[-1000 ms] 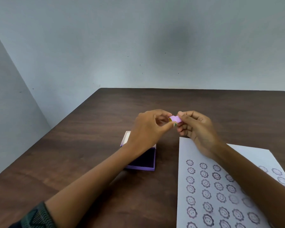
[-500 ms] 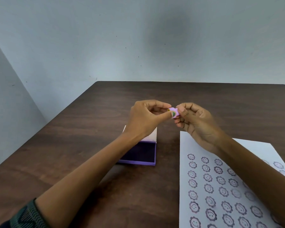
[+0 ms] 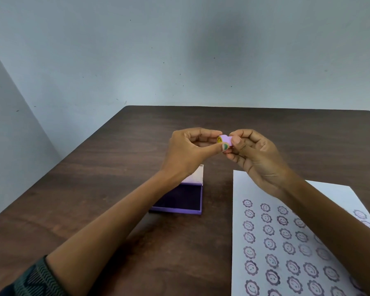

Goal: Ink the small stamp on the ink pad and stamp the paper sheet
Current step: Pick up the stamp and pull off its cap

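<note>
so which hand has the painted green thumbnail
The left hand: its thumb, pressed under the small stamp, has a green nail. The right hand shows a bare thumbnail.

We saw a lilac small stamp [image 3: 225, 139] with a yellow face; a purple ink pad [image 3: 181, 199], dark inside; white paper sheet [image 3: 286, 242] patterned with purplish smiley flowers; dark brown table [image 3: 115, 167].

Paper sheet [image 3: 265, 189] cut off, bottom right.

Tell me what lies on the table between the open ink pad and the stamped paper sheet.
Nothing: the head view shows only a bare strip of dark wooden table between the ink pad and the paper sheet.
</note>
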Tool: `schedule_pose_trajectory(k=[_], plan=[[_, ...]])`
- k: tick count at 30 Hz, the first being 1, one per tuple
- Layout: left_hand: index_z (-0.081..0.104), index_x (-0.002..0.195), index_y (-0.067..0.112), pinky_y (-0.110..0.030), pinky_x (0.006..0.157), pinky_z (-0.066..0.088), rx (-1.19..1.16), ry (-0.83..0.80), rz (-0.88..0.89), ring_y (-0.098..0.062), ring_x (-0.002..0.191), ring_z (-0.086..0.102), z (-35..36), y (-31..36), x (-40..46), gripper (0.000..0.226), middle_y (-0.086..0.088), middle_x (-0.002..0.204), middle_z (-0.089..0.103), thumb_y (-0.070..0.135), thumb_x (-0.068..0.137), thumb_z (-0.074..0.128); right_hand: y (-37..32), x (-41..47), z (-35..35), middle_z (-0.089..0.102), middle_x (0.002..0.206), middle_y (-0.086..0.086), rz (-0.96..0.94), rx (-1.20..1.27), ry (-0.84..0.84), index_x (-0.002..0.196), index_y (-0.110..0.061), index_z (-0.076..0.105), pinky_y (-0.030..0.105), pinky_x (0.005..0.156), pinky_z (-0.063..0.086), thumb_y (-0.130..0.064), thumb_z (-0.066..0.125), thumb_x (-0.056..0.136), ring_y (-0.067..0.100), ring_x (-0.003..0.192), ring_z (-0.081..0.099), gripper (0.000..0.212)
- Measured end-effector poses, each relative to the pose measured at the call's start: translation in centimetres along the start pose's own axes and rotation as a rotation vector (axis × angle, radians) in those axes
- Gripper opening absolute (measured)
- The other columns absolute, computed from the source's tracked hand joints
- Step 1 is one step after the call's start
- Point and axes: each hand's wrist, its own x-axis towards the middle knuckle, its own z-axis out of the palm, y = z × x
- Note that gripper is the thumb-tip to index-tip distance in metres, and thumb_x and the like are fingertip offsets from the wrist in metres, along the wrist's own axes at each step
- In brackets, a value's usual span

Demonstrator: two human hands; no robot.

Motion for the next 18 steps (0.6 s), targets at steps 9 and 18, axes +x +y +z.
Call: schedule_pose_trajectory(k=[9, 18], plan=[[0.074, 0.093, 0.017, -0.021, 0.074, 0.056, -0.006, 0.072, -0.09, -0.009, 0.08, 0.071, 0.1, -0.4, 0.0, 0.024, 0.003, 0.085, 0.075, 0.014, 0.07, 0.08, -0.1, -0.1, -0.1, 0.07, 0.093, 0.007, -0.068, -0.088, 0.106, 0.091, -0.015, 0.062, 0.024, 0.072, 0.058, -0.012, 0.064, 0.073, 0.016, 0.08, 0.069, 0.018], [0.072, 0.106, 0.015, -0.023, 0.081, 0.048, 0.683, -0.263, 0.242, -0.012, 0.085, 0.066, 1.2, -0.6, -1.3, 0.026, -0.003, 0.101, 0.072, 0.018, 0.08, 0.07, 0.4, 0.2, -1.0, 0.07, 0.096, 0.014, -0.115, -0.367, 0.4, 0.101, -0.009, 0.06, 0.025, 0.07, 0.058, -0.012, 0.064, 0.082, 0.021, 0.08, 0.069, 0.02]])
